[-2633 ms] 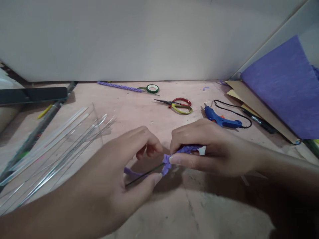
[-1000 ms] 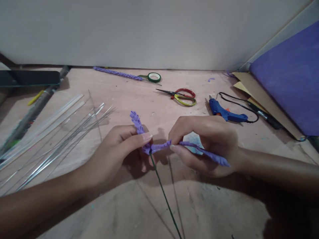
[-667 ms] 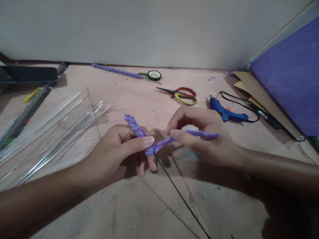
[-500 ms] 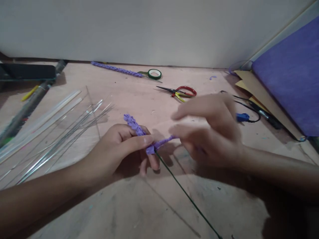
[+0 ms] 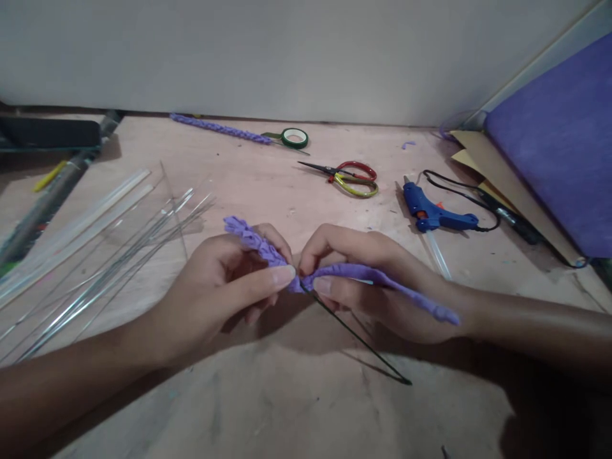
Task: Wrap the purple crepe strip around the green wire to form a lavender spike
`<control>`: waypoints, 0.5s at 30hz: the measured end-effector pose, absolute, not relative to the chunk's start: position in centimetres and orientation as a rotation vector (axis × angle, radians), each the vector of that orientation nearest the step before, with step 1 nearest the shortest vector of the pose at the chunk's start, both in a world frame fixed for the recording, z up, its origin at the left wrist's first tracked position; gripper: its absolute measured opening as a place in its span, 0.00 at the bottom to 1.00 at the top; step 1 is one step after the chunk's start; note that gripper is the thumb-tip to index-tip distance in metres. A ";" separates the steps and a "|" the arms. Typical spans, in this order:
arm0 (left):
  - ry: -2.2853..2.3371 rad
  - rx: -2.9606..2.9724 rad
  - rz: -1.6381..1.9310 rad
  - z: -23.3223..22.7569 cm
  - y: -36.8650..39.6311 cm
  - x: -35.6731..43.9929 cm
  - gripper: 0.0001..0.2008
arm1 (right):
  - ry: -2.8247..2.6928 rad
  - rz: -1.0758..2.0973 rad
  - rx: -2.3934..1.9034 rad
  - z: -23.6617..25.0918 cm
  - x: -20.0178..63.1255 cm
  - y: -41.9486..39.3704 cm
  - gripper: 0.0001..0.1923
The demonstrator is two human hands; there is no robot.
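**Both hands pinched on the purple strip at mid-table**

While your left hand (image 5: 224,287) closes thumb and fingers on the wound part of the purple fringed strip (image 5: 268,252), your right hand (image 5: 377,280) pinches the loose tail of that strip just beside it, fingertips almost touching. The tail runs back over your right palm toward the wrist. A thin green wire stem (image 5: 356,341) slants out from the pinch point toward the near right and ends on the bare table (image 5: 296,408).

Open room lies on the near side, where the wooden surface shows only scuffs. To the left, a fan of metal wires (image 5: 119,268) and clear glue sticks (image 5: 71,229) spreads close to your left forearm. Farther off sit the scissors (image 5: 349,178) and the blue glue gun (image 5: 433,213) with its black cord, near your right hand. A green tape roll (image 5: 294,137) lies by the far wall, and purple paper (image 5: 559,146) leans at the right edge.
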State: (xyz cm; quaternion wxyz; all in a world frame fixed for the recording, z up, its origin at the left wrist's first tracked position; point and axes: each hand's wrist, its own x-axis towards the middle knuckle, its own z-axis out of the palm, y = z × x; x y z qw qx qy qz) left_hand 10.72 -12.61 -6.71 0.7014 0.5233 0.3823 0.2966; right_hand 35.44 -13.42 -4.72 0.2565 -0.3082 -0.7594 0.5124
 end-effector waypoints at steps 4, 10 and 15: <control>0.771 1.229 0.671 -6.8 -12.6 10.5 0.09 | -1.827 1.649 -0.790 -4.8 35.3 -13.6 0.02; 0.648 1.209 0.638 -6.9 -12.5 10.8 0.05 | -1.850 1.553 -0.880 -5.5 34.7 -13.3 0.03; 0.647 1.340 0.766 -6.2 -12.3 11.5 0.06 | -2.105 0.960 -0.903 -6.8 34.6 -12.9 0.11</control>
